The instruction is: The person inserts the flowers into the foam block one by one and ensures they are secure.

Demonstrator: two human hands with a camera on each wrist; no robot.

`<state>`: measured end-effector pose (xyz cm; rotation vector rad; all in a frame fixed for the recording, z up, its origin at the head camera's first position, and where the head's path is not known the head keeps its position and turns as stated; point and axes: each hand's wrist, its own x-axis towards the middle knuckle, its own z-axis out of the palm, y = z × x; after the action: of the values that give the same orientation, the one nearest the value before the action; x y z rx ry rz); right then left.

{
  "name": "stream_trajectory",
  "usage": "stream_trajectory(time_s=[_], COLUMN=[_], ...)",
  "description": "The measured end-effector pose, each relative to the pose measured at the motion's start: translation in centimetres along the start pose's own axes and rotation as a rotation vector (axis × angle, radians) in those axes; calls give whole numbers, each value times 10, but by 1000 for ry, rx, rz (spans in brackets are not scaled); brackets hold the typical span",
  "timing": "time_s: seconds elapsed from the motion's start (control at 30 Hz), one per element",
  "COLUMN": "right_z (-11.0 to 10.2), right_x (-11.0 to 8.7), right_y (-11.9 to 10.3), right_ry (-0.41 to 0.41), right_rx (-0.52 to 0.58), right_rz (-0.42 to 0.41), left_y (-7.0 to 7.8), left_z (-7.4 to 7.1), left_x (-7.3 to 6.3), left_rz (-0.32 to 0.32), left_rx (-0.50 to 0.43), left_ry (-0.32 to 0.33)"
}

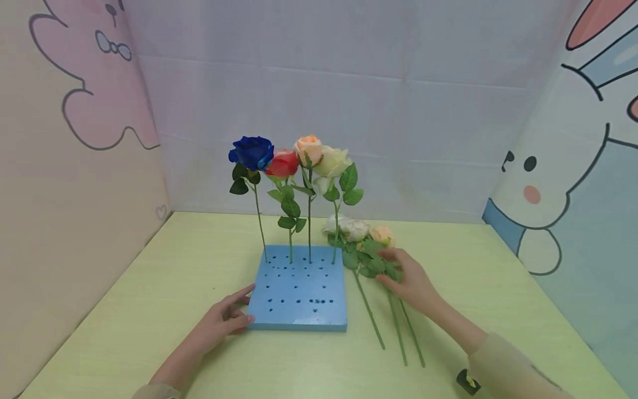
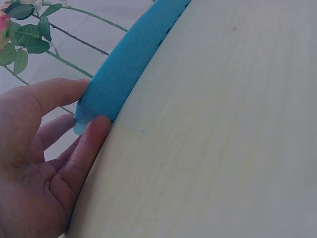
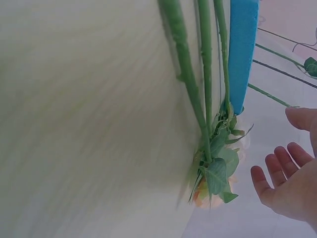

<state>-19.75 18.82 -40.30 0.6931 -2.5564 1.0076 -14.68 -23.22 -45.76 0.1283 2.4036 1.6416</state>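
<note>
- By my right sleeve (image 1: pixel 513 368) lies a small dark object (image 1: pixel 467 382); I can't make out what it is.
- My left hand (image 1: pixel 224 318) rests fingers and thumb against the left side of the blue foam board (image 1: pixel 284 316), apparently steadying it; some of those fingers are hidden.
- My right hand (image 1: pixel 411 282) hangs over the loose roses (image 1: pixel 377 266), right of the board, thumb and fingers apart, gripping nothing.
- I judge I'm choosing the next flower: I should pinch one stem, ease its leaves from the others, then stand it in a free hole.
- Leaves overlap so much that I can't match each loose bloom to its stem.
- Beyond, blue (image 1: pixel 251 153), red (image 1: pixel 283 164), peach (image 1: pixel 309 148) and cream roses (image 1: pixel 334 162) stand in the board's far row; the red bloom is partly covered, and the left wrist view cuts the blooms off.
</note>
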Motion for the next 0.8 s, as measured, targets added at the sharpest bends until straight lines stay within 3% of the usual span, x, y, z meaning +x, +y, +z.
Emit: stream_trajectory(time_s=[0.8], right_z=[-15], right_x=[-35], right_y=[20], right_ry=[-134], right_rx=[-123], right_rz=[148], left_y=[-2], left_z=[0], left_x=[1], left_rz=[-7], left_rx=[7], left_ry=[5])
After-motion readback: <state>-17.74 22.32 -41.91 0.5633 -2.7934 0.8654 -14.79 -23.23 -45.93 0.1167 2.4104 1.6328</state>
